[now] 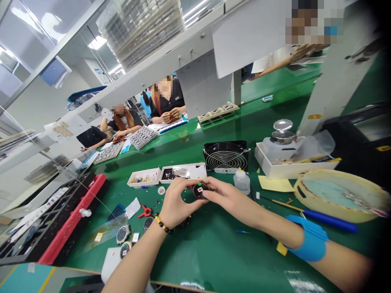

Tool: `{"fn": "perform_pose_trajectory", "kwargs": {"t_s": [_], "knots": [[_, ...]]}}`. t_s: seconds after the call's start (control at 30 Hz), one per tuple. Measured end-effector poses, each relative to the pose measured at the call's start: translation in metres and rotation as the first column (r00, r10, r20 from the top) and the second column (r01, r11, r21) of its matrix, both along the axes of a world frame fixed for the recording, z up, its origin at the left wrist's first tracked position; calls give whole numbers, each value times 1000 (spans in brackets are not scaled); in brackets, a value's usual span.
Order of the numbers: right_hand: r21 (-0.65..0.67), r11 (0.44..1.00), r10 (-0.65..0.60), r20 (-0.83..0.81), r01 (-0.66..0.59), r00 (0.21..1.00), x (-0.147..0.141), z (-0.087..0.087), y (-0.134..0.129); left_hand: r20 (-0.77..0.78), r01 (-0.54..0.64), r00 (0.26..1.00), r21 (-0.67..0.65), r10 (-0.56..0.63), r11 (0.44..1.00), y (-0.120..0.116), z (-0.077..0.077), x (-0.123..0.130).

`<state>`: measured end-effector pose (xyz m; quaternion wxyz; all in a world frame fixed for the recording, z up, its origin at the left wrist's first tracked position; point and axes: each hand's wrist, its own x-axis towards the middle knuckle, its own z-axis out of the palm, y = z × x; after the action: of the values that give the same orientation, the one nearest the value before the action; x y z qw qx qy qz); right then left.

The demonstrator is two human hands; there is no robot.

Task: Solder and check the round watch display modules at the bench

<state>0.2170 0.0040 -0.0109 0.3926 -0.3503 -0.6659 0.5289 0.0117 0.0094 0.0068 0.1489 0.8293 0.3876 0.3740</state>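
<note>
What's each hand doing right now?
Left hand: closed, holding a round black watch part.
Right hand: closed, holding the same part from the other side.

Round black module (199, 190), disc-shaped, small enough to sit between both hands. Top face tilted up toward the wearer, green dot near the upper rim, red-and-white patch at centre. Exact part type unclear at this resolution.

Left hand (179, 201) is on the module's left side, fingers (187, 185) curled over its rim. Right hand (232, 199) comes in from the right, fingertips (208, 192) pressed on the opposite rim. Both hands touch the module and pinch it between them.

Module sits around mid-depth of the green bench (214, 252), about midway along the visible stretch. Can't tell if its underside touches the surface.
</note>
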Motion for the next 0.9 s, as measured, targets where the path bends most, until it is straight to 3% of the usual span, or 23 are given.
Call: {"fn": "perform_pose_trajectory", "kwargs": {"t_s": [0.3,0.9], "knots": [[13,999,-32,91,31,995,0,1,2,0,-6,1000,17,6,1000,2,-1,-2],[-52,998,23,-21,-24,1000,5,-8,5,-16,13,1000,33,-13,999,4,-5,-3]]}}
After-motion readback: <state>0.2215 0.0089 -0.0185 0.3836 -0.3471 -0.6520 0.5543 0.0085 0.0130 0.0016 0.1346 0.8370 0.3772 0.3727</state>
